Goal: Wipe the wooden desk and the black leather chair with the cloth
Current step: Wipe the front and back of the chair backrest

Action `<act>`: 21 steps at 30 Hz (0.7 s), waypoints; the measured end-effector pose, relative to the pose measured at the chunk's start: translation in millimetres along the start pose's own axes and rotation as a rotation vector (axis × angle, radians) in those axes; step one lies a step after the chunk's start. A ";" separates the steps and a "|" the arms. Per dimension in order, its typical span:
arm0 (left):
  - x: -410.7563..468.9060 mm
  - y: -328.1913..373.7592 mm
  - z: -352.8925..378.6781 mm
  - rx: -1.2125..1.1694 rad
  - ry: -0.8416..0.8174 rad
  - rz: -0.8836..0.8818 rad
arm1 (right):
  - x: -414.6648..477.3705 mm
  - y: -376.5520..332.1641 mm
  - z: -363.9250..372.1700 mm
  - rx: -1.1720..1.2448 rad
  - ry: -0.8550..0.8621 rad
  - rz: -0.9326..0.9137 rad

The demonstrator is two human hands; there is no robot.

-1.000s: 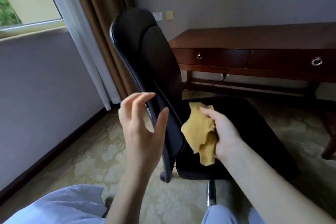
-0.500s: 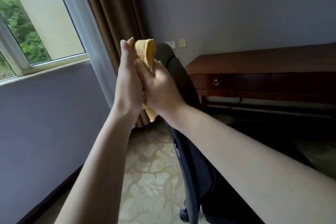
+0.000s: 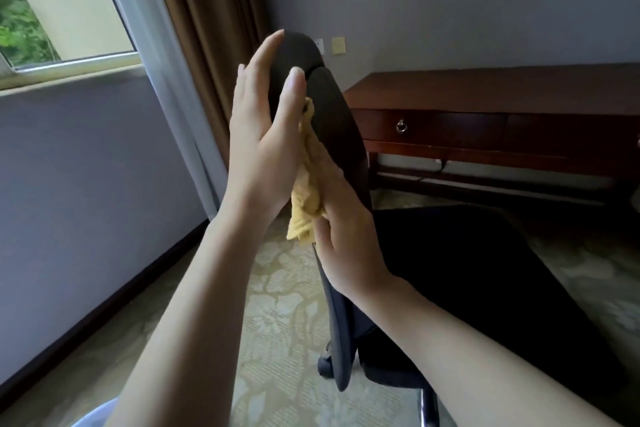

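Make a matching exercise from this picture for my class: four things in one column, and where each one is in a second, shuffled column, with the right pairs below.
Things
1. yellow cloth
2. left hand
3. wooden desk
4. curtain

Places
A. against the far wall, right of the chair
B. hanging beside the window
C. between the two hands
D. open, fingers up by the top of the black chair

Pairs: 1-C, 2-D, 3-A, 4-B
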State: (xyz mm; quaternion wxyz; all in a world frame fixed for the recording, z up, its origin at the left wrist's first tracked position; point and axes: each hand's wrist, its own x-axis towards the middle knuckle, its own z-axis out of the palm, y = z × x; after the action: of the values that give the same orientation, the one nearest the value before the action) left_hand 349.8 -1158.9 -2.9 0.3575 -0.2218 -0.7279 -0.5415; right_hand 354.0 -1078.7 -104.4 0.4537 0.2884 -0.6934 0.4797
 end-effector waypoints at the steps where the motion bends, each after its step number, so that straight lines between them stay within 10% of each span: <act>1: 1.1 -1.2 0.6 0.032 -0.003 -0.019 | -11.2 5.8 -7.2 -0.020 -0.054 0.014; 7: 5.7 -15.0 0.1 0.372 -0.089 0.070 | -95.1 42.7 -64.9 -0.233 -0.475 0.272; 12: 3.7 -18.4 -1.1 0.126 -0.050 -0.009 | -91.9 21.8 -72.6 -0.082 -0.181 0.601; 17: -11.7 -27.7 1.8 -0.008 -0.027 -0.019 | 9.7 2.3 -57.8 0.002 0.137 0.388; 21: -13.8 -21.4 15.6 -0.082 0.075 -0.064 | 39.0 17.1 -22.8 -0.121 -0.115 0.142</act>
State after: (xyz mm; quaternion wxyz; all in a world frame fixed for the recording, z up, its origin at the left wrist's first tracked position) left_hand 339.1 -1150.0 -29.3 0.3575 -0.1925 -0.6978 -0.5901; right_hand 331.3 -1049.8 -73.0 0.3946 0.2377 -0.7648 0.4503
